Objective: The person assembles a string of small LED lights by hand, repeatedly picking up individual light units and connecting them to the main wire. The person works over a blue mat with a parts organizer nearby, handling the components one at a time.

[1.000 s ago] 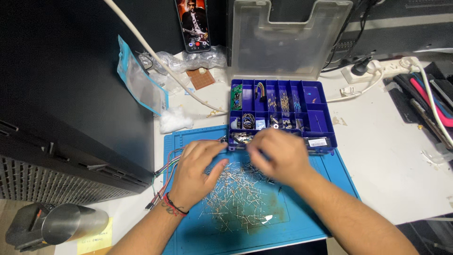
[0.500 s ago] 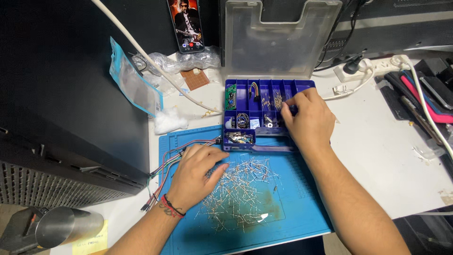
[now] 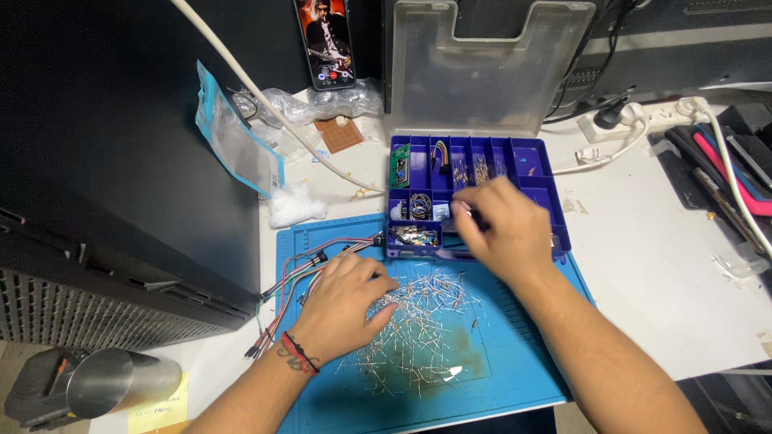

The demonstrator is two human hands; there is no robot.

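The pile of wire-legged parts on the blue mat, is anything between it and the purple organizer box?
Nothing visible blocks it. The pile lies directly below the purple organizer box, whose lid stands open. The left hand rests on the pile; the right hand hovers over the box's front compartments.

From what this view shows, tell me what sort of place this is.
Most likely a hobby electronics workbench. A blue work mat carries a pile of small wire-legged components, a blue compartment box holds sorted parts, and a bundle of jumper wires lies beside the left hand.
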